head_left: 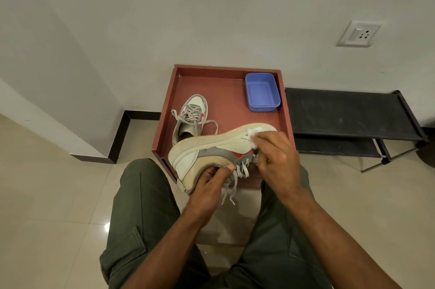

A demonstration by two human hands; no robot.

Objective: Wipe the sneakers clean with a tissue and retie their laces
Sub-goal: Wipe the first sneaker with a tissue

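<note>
Left hand (pixel 208 181) gripping sneaker (pixel 211 147) heel, right hand (pixel 274 154) pinching tissue (pixel 253 133) against toe

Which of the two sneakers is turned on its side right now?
The sneaker in the hands, gripped at the heel by the left hand while the right hand presses a tissue to it. The other sneaker stands upright on the red tray.

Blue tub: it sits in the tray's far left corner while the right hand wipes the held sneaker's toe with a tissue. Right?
Not quite. The head view shows the blue tub in the far right corner of the tray, not the left. The rest holds: the right hand presses a tissue to the toe of the held sneaker.
</note>
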